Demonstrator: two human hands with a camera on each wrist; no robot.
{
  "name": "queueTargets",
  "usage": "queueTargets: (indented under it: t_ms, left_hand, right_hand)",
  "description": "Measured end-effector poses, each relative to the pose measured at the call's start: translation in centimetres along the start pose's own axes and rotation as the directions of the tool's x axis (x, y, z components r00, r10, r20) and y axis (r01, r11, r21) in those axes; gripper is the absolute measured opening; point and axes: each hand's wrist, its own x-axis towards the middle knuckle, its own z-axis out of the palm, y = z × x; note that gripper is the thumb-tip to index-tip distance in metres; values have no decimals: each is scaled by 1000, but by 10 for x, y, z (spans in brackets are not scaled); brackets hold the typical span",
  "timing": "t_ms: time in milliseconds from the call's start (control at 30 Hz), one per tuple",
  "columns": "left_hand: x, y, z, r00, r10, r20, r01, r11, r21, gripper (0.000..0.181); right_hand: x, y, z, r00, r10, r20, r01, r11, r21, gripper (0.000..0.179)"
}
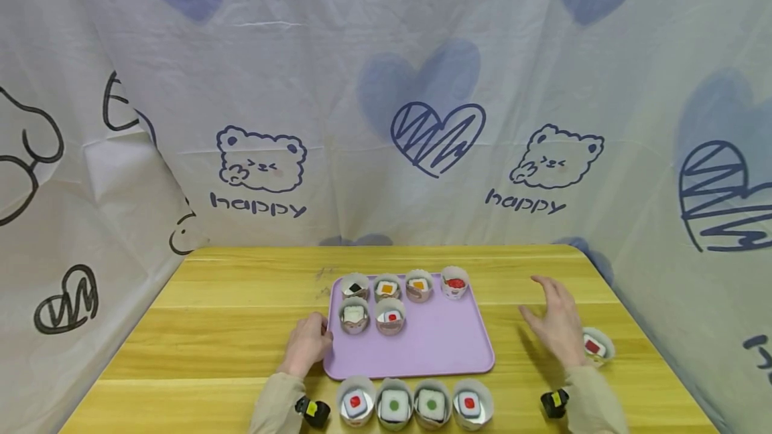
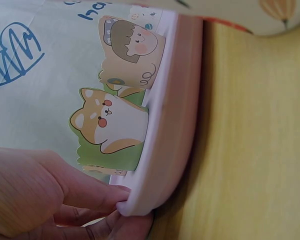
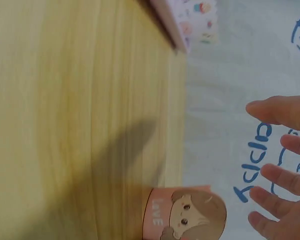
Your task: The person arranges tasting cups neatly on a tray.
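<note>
A pink-purple tray (image 1: pixel 434 343) lies on the table with several paper cake cups standing along its back and left. One (image 1: pixel 455 283) at its back right corner holds something red; others, like the cup (image 1: pixel 390 317) in the second row, hold small square cakes. My left hand (image 1: pixel 309 342) pinches the tray's left rim between thumb and fingers, as the left wrist view shows at the tray rim (image 2: pixel 177 115). To the right of the tray my right hand (image 1: pixel 556 323) hovers with fingers spread, holding nothing. Beside its wrist stands another cup (image 1: pixel 597 345), printed with a cartoon face.
In front of the tray, a row of several cake cups (image 1: pixel 395 405) stands close together between my forearms. A wooden table (image 1: pixel 229 313) bears everything. White cloth (image 1: pixel 350 173) with hearts and bears hangs behind and at both sides.
</note>
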Motion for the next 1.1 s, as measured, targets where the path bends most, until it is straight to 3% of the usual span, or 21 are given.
queueTargets:
  t_ms: [233,567,1100]
  left_hand:
    - [0,0,0,1000,1,-5,-1,1000,2,10]
    - [1,-1,1,1000,-5,-3,5,1000,6,10]
    - [1,-1,1,1000,7,-11,-7,1000,17,9]
  right_hand:
    - [4,10,-2,1000,-10,-4,9,996,-93,62]
    - [9,25,-2,992,62,110,-43,986,-163,65]
    - [17,36,-2,934,188,303,-127,969,-211,67]
